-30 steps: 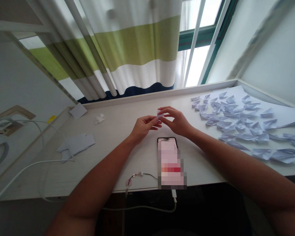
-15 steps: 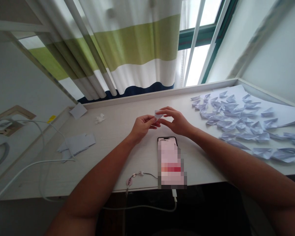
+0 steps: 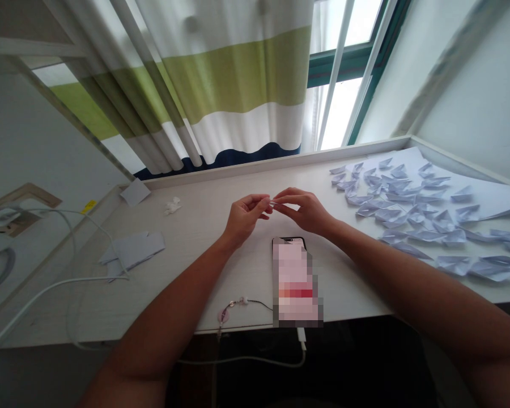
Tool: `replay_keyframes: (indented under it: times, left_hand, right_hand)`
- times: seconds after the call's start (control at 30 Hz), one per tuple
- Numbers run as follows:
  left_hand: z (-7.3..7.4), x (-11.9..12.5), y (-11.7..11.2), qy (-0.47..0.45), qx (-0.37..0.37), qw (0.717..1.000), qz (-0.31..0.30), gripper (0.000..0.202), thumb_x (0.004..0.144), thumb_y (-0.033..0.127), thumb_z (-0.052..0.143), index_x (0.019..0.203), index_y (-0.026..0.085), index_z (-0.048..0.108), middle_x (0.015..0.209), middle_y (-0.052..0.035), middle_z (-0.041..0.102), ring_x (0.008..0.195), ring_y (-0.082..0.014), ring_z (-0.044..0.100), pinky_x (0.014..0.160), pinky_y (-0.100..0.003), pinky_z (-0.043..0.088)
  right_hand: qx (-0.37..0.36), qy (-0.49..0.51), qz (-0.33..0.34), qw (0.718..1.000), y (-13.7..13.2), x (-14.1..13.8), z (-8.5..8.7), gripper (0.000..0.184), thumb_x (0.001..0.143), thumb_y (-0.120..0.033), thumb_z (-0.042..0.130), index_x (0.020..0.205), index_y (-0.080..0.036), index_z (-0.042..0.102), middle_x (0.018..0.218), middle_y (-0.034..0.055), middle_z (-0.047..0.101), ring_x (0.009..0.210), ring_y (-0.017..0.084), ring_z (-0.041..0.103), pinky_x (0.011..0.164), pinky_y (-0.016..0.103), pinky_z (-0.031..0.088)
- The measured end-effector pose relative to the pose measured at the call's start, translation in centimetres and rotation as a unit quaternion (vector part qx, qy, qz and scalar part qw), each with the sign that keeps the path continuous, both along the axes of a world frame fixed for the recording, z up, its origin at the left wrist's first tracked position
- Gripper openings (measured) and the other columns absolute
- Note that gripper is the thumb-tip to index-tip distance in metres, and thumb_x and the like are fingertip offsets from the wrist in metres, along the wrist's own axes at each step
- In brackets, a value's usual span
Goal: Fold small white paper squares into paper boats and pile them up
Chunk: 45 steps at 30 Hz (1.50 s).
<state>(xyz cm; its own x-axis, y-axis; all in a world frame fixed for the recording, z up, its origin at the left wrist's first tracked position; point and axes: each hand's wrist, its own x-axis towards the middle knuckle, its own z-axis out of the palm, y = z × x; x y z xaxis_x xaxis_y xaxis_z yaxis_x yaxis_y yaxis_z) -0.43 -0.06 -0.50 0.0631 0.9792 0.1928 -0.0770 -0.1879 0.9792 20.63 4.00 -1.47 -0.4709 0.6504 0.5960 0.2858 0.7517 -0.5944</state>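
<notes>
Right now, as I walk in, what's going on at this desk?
A person is pinching a small piece of folded white paper between the fingertips of their left hand and right hand. To the right, many folded paper boats lie on and around a white sheet. A smartphone lies on the desk just below the hands.

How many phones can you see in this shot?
1: a smartphone, screen pixelated, lying on the white desk below the left hand and right hand, with a white charging cable at its lower end. Others could be hidden, but none shows.
</notes>
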Motion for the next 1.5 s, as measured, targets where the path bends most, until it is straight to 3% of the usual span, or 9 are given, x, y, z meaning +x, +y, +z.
replay_keyframes:
  times: [0.27, 0.47, 0.6, 0.77, 0.93, 1.13, 1.3, 1.5]
  left_hand:
    - [-0.4, -0.1, 0.1, 0.030, 0.026, 0.999, 0.011, 0.039, 0.085, 0.047, 0.088, 0.107, 0.015, 0.084, 0.094, -0.0084, 0.083, 0.087, -0.0203, 0.076, 0.076, -0.034, 0.063]
    - [0.4, 0.0, -0.3, 0.029, 0.025, 0.999, 0.003, 0.032, 0.088, 0.038, 0.084, 0.110, 0.015, 0.084, 0.093, -0.0079, 0.082, 0.089, -0.0207, 0.075, 0.077, -0.035, 0.063]
    - [0.5, 0.0, -0.3, 0.039, 0.026, 0.999, 0.004, 0.030, 0.087, 0.034, 0.082, 0.110, 0.015, 0.084, 0.090, -0.0070, 0.081, 0.084, -0.0197, 0.073, 0.075, -0.035, 0.061]
    - [0.5, -0.2, -0.2, 0.056, 0.016, 0.998, 0.004, 0.030, 0.086, 0.034, 0.078, 0.109, 0.015, 0.085, 0.091, -0.0074, 0.081, 0.079, -0.0198, 0.070, 0.074, -0.035, 0.057]
    - [0.4, -0.5, 0.0, 0.119, 0.033, 0.991, 0.048, 0.023, 0.089, 0.024, 0.068, 0.099, 0.018, 0.087, 0.093, -0.0061, 0.080, 0.084, -0.0193, 0.067, 0.077, -0.032, 0.052]
    - [-0.3, -0.3, 0.4, 0.023, -0.017, 0.999, 0.030, 0.040, 0.086, 0.026, 0.084, 0.124, 0.017, 0.077, 0.090, -0.0035, 0.077, 0.083, -0.0170, 0.069, 0.083, -0.032, 0.054]
    - [-0.4, -0.1, 0.4, -0.031, -0.047, 0.998, 0.020, 0.048, 0.082, 0.040, 0.091, 0.122, 0.019, 0.074, 0.091, -0.0048, 0.081, 0.082, -0.0180, 0.071, 0.080, -0.033, 0.056]
    - [-0.3, 0.2, 0.1, -0.063, -0.004, 0.998, 0.016, 0.051, 0.072, 0.034, 0.099, 0.114, 0.023, 0.072, 0.097, -0.0032, 0.083, 0.091, -0.0196, 0.076, 0.091, -0.036, 0.059]
  right_hand:
    - [-0.166, 0.093, 0.066, 0.979, -1.1, -1.1, 0.3, 0.034, 0.098, -0.057, 0.078, 0.109, -0.026, 0.089, 0.118, 0.0106, 0.083, 0.099, 0.026, 0.079, 0.081, 0.043, 0.070]
    - [-0.311, 0.176, 0.133, 0.924, -0.9, -0.9, 0.4, 0.036, 0.090, -0.051, 0.089, 0.114, -0.024, 0.088, 0.112, 0.0088, 0.085, 0.102, 0.024, 0.080, 0.089, 0.044, 0.070]
    - [-0.362, 0.178, 0.141, 0.904, -0.8, -0.7, 0.6, 0.033, 0.086, -0.045, 0.093, 0.111, -0.023, 0.088, 0.111, 0.0077, 0.086, 0.100, 0.022, 0.080, 0.096, 0.046, 0.067]
    - [-0.385, 0.189, 0.141, 0.892, -0.8, -0.8, 0.6, 0.034, 0.086, -0.046, 0.092, 0.106, -0.020, 0.087, 0.103, 0.0067, 0.085, 0.096, 0.021, 0.079, 0.096, 0.047, 0.069]
    - [-0.392, 0.209, 0.118, 0.888, -0.9, -1.1, 0.5, 0.039, 0.081, -0.050, 0.096, 0.100, -0.018, 0.083, 0.090, 0.0038, 0.080, 0.085, 0.020, 0.079, 0.078, 0.041, 0.075]
    - [-0.357, 0.183, 0.075, 0.913, -1.0, -1.3, 0.2, 0.044, 0.088, -0.051, 0.090, 0.114, -0.019, 0.074, 0.082, 0.0038, 0.080, 0.072, 0.023, 0.083, 0.066, 0.039, 0.074]
    - [-0.288, 0.192, 0.051, 0.937, -0.9, -1.7, -0.2, 0.044, 0.088, -0.063, 0.085, 0.093, -0.020, 0.078, 0.084, 0.0041, 0.079, 0.066, 0.020, 0.081, 0.063, 0.036, 0.072]
    - [-0.280, 0.194, 0.032, 0.940, -1.0, -1.5, 0.0, 0.042, 0.092, -0.060, 0.082, 0.098, -0.018, 0.081, 0.079, 0.0048, 0.078, 0.062, 0.019, 0.078, 0.059, 0.034, 0.069]
